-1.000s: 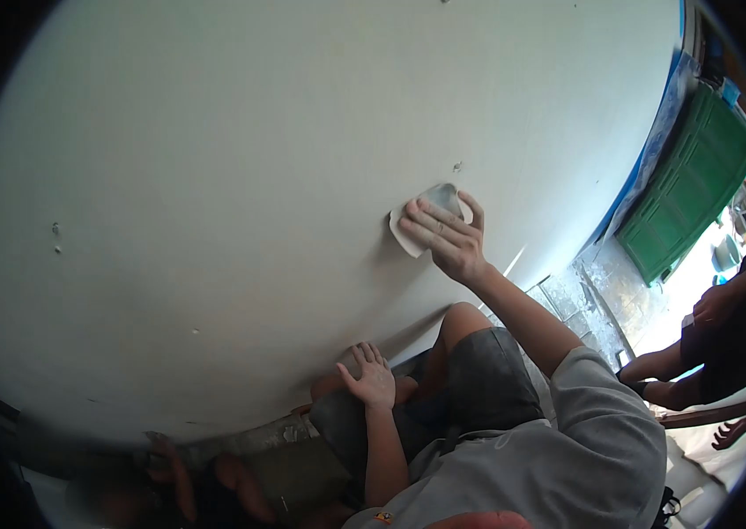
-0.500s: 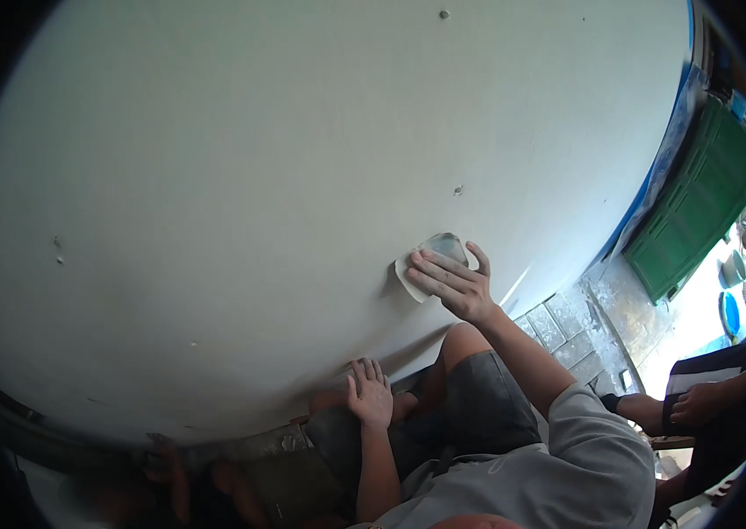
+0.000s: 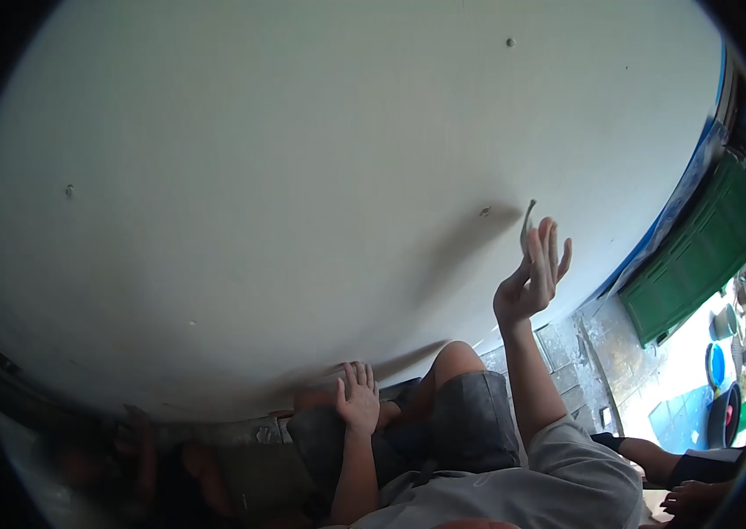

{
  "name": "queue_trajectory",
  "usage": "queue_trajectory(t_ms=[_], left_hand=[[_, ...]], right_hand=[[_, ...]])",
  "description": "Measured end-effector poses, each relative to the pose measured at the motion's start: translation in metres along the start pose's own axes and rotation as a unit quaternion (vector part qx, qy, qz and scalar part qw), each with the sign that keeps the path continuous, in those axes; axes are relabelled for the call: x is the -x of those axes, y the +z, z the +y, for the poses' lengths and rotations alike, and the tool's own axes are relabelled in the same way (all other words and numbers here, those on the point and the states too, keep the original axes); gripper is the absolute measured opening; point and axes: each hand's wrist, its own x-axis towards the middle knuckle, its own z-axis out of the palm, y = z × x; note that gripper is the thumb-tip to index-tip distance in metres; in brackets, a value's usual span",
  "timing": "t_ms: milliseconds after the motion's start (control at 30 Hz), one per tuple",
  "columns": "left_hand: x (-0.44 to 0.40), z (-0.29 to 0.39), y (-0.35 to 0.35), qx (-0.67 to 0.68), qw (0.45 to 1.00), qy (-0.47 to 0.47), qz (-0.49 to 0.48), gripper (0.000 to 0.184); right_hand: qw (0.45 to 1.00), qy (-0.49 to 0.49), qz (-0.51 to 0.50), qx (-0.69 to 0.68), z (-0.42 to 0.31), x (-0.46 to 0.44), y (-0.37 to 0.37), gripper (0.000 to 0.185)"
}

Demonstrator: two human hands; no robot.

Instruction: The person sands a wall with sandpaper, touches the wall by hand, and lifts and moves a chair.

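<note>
My right hand point(image 3: 531, 280) is raised at the right, a little off the pale wall point(image 3: 302, 176). Its thumb and fingers pinch a thin grey piece of sandpaper point(image 3: 528, 227), seen nearly edge-on, with its shadow falling on the wall. A filled or chipped spot point(image 3: 485, 212) in the wall surface lies just left of the sandpaper. Low in the middle, my left hand point(image 3: 360, 401) is open with its fingers stretched out, near the wall's lower part and above my lap; I cannot tell whether its fingertips touch the wall. Nothing is in it.
More small marks point(image 3: 510, 42) dot the wall. At the right stand a green panel point(image 3: 699, 251), a blue basin point(image 3: 716, 364) and a dark tub point(image 3: 724, 416). Another person's hand point(image 3: 694, 498) shows at lower right; a further person's arm point(image 3: 145, 458) is at lower left.
My right hand has lifted the sandpaper off the wall, moved right and turned it edge-on. My left hand stays open by the wall. The whole view has shifted slightly.
</note>
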Motion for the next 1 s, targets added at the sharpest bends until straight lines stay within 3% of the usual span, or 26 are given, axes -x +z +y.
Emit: queue_trajectory(t_ms=[33, 100, 167, 233, 300, 333, 367, 433, 467, 500, 567, 600, 700, 767, 800, 833, 867, 900, 967, 1000], left_hand=[[0.005, 0.000, 0.000, -0.008, 1.000, -0.005, -0.001, 0.066], [0.006, -0.002, 0.003, -0.008, 1.000, -0.004, 0.001, 0.064], [0.000, -0.005, 0.005, -0.001, 1.000, 0.004, -0.002, 0.063], [0.003, -0.007, 0.004, -0.008, 1.000, 0.014, 0.000, 0.062], [-0.003, -0.015, -0.003, -0.022, 0.999, 0.038, -0.007, 0.064], [-0.006, -0.018, -0.012, -0.039, 0.998, 0.052, -0.016, 0.064], [-0.011, -0.021, -0.012, -0.032, 0.996, 0.080, -0.008, 0.066], [-0.009, -0.013, -0.008, -0.020, 0.997, 0.028, -0.068, 0.070], [-0.006, -0.007, 0.006, -0.032, 0.999, 0.010, -0.028, 0.075], [-0.003, -0.005, 0.011, -0.037, 0.999, 0.022, -0.010, 0.075], [-0.008, -0.002, 0.021, -0.083, 0.995, 0.006, -0.062, 0.085], [-0.006, -0.001, 0.026, -0.091, 0.995, 0.006, -0.047, 0.087], [-0.004, 0.005, 0.035, -0.127, 0.992, 0.011, 0.007, 0.091], [-0.004, 0.001, 0.023, -0.131, 0.991, 0.007, -0.007, 0.088], [-0.006, 0.003, 0.020, -0.134, 0.991, 0.009, -0.003, 0.088], [-0.005, 0.002, 0.020, -0.128, 0.992, 0.009, -0.001, 0.086], [-0.001, 0.000, 0.019, -0.122, 0.993, 0.006, 0.001, 0.085], [0.001, -0.002, 0.019, -0.125, 0.992, -0.001, 0.007, 0.085], [-0.001, 0.000, 0.024, -0.134, 0.991, -0.002, 0.003, 0.084], [-0.002, -0.001, 0.024, -0.144, 0.990, 0.000, 0.003, 0.084]], right_hand=[[0.996, 0.059, 0.054, 0.029, -0.003, -0.028, 0.007, 0.030], [0.995, 0.076, 0.046, -0.038, -0.008, -0.049, 0.025, 0.034], [0.998, 0.014, -0.018, -0.059, -0.015, -0.010, 0.049, 0.037], [0.979, -0.070, -0.179, -0.060, -0.029, 0.029, 0.031, 0.036], [0.953, -0.133, -0.259, -0.081, -0.029, 0.038, 0.013, 0.032], [0.961, -0.151, -0.221, -0.068, -0.020, 0.032, 0.005, 0.028], [0.984, -0.145, -0.080, -0.066, -0.016, 0.017, 0.008, 0.023], [0.987, -0.118, 0.080, 0.081, 0.006, -0.029, 0.016, 0.021], [0.985, -0.138, 0.106, 0.004, 0.014, -0.052, 0.024, 0.019], [0.993, -0.067, 0.084, -0.036, 0.015, -0.057, 0.036, 0.022], [0.993, -0.120, 0.005, -0.010, 0.026, -0.038, 0.065, 0.030], [0.993, -0.091, 0.004, -0.073, 0.004, -0.018, 0.069, 0.037], [0.973, -0.142, -0.174, -0.041, 0.009, 0.026, 0.044, 0.031], [0.950, -0.193, -0.247, -0.002, 0.027, 0.030, 0.023, 0.028], [0.973, -0.179, -0.145, -0.031, 0.049, 0.024, 0.024, 0.026], [0.983, -0.165, -0.035, 0.066, 0.091, 0.013, 0.024, 0.023], [0.975, -0.167, 0.052, 0.137, 0.080, -0.019, 0.023, 0.020], [0.954, -0.166, 0.065, 0.241, 0.083, -0.042, 0.022, 0.019], [0.996, -0.052, 0.053, -0.042, 0.125, -0.038, 0.050, 0.019], [0.993, -0.054, 0.068, -0.076, 0.086, -0.031, 0.060, 0.019]])
